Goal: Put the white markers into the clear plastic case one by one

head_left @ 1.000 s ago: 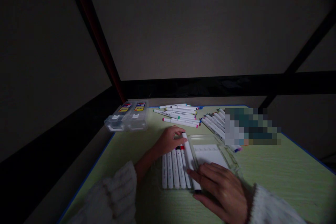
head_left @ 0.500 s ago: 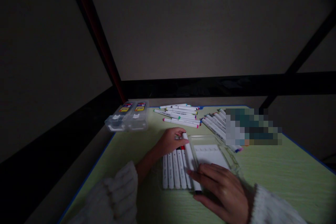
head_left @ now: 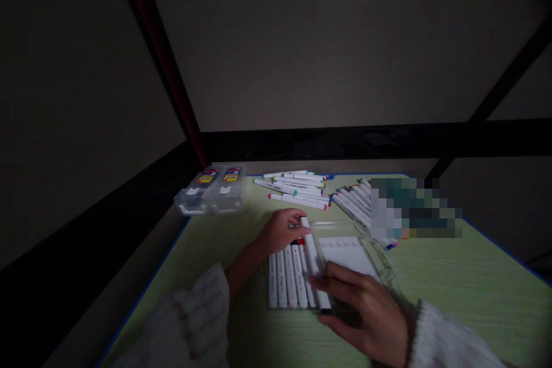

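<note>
A white marker [head_left: 313,253] with dark ends slants along the right side of a row of markers in an open clear plastic case [head_left: 334,227]. My left hand [head_left: 282,233] pinches its far end, while my right hand [head_left: 364,305] grips its near end between thumb and fingers. Several white markers [head_left: 288,279] lie side by side in the left half of the case, their far ends partly covered by my left hand. In the right half, a white insert [head_left: 342,250] shows, partly behind my right hand.
Loose white markers with coloured ends [head_left: 297,190] lie at the back of the pale green table [head_left: 457,293]. Another group of markers [head_left: 353,207] sits at the back right, beside a pixelated area. Two clear plastic cases [head_left: 226,195] with labels stand at the back left.
Both hands hold the marker as before. Its near end seems slightly higher in the picture, and my right hand has shifted very little.
</note>
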Tool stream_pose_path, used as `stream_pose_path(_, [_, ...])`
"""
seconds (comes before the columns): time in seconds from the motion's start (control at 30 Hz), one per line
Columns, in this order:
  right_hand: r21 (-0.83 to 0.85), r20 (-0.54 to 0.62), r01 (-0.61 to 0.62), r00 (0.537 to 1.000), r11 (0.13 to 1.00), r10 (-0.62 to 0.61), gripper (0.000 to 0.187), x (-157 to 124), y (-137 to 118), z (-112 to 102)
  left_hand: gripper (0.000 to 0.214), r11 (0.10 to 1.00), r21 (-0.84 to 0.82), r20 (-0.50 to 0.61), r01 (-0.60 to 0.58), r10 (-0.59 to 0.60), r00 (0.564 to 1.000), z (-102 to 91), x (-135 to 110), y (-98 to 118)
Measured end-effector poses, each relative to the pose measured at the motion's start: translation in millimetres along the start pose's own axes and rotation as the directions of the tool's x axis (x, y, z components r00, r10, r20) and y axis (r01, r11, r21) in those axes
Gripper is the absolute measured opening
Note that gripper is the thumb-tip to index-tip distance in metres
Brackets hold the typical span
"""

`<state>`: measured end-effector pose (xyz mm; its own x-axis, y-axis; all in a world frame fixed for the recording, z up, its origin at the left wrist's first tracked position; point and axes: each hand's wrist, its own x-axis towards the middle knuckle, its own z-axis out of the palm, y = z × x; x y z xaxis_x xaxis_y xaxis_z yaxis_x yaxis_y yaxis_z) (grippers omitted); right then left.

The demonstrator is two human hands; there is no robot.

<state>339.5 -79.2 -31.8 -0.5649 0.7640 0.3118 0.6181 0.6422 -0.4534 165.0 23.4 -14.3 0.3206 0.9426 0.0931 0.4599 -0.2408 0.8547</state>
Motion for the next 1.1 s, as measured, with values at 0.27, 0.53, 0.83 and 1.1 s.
stream_pose_path(0.27, [0.08, 0.083, -0.077, 0.994, 0.994, 0.071, 0.038, 7, -8, -10, 0.037, 0.998, -0.034, 0.009, 0.046, -0.046, 0.999, -1.2, -2, 9])
stream_pose_path(0.53, [0.083, 0.101, -0.058, 0.994, 0.995, 0.05, 0.034, 11, -13, -17, 0.037, 0.999, -0.037, 0.021, 0.034, -0.033, 0.999, -2.1, -1, 5])
stream_pose_path(0.83, [0.071, 0.053, -0.071, 0.996, 0.995, 0.068, 0.034, 9, -11, -12, 0.037, 0.998, -0.037, 0.026, 0.057, -0.056, 0.998, -2.4, -1, 9])
stream_pose_path(1.1, [0.049, 0.071, -0.006, 0.997, 0.999, 0.003, 0.035, 9, -10, -14, 0.035, 0.999, -0.042, 0.033, 0.029, -0.028, 0.999, -4.1, 1, 3])
